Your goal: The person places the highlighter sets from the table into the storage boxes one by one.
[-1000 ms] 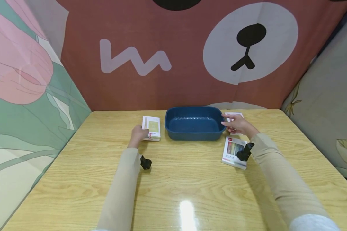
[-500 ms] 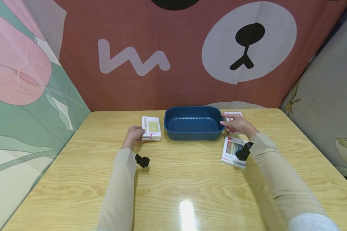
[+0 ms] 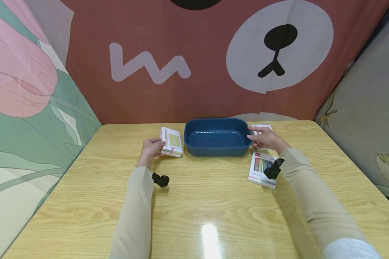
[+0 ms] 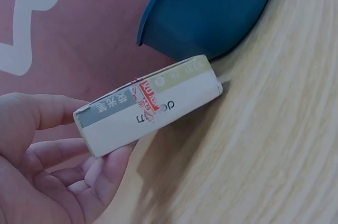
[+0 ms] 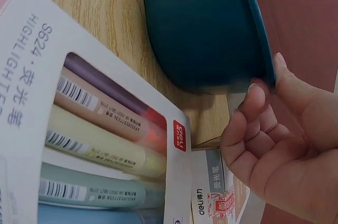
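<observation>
My left hand (image 3: pixel 151 148) grips the left edge of a white highlighter box (image 3: pixel 171 141), thumb on one face and fingers under it. In the left wrist view the box (image 4: pixel 150 108) shows its printed end with red marking, tilted over the table and close to the blue basin (image 4: pixel 211 15). My right hand (image 3: pixel 265 139) pinches the right rim of the dark blue plastic basin (image 3: pixel 218 152). In the right wrist view, thumb and index finger lie on either side of that rim (image 5: pixel 264 49), the other fingers curled below.
A windowed highlighter box (image 3: pixel 257 181) lies in front of my right wrist. Another white box (image 3: pixel 262 126) lies right of the basin, partly hidden by my right hand. The wooden table (image 3: pixel 194 201) ends at a red-brown printed backdrop (image 3: pixel 207 90) behind the basin.
My left hand shifted its hold to the box's left side, then tilted and raised the box slightly toward the basin. My right hand stays at the basin's rim.
</observation>
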Tool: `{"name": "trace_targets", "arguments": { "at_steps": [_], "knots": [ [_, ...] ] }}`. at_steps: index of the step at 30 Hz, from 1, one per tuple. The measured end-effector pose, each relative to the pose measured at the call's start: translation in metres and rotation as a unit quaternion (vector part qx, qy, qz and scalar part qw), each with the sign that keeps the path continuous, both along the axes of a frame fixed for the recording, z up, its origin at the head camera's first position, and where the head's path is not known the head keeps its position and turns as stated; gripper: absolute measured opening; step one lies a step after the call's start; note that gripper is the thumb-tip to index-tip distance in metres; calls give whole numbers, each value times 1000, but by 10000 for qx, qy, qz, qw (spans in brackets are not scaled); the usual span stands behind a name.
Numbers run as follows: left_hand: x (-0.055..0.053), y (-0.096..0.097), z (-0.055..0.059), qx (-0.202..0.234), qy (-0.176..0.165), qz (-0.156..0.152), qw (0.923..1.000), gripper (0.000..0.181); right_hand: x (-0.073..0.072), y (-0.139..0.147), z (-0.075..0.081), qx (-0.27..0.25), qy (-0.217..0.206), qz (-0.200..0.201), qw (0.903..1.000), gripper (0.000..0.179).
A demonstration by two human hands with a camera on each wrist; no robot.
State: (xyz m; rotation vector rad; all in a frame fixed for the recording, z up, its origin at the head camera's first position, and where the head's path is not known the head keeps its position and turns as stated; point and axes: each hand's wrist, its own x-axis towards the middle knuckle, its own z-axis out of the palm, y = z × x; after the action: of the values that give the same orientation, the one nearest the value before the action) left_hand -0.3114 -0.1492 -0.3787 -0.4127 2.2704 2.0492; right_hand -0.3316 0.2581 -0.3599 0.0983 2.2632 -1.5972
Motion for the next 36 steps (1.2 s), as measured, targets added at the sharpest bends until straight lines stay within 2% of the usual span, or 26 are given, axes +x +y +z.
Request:
{"name": "trace_targets", "arguments": {
  "at_steps": [8,17,27,32,36],
  "knots": [
    [0,1,7,163,219,228,9994,38,0,0,0,-99,56,7,9999,59],
    [4,1,18,109,478,334,9982,40,4,0,2,-200,129,116,9996,61],
    [8,5,33,368,667,564,9955,41,4,1,1,-108,88,60,9999,58],
    [10,10,41,467,824,575,9938,39,4,0,1,-78,92,73,9999,58],
    [13,17,48,528,880,450,9937,39,4,0,1,-67,111,90,9999,58]
  ]
}}
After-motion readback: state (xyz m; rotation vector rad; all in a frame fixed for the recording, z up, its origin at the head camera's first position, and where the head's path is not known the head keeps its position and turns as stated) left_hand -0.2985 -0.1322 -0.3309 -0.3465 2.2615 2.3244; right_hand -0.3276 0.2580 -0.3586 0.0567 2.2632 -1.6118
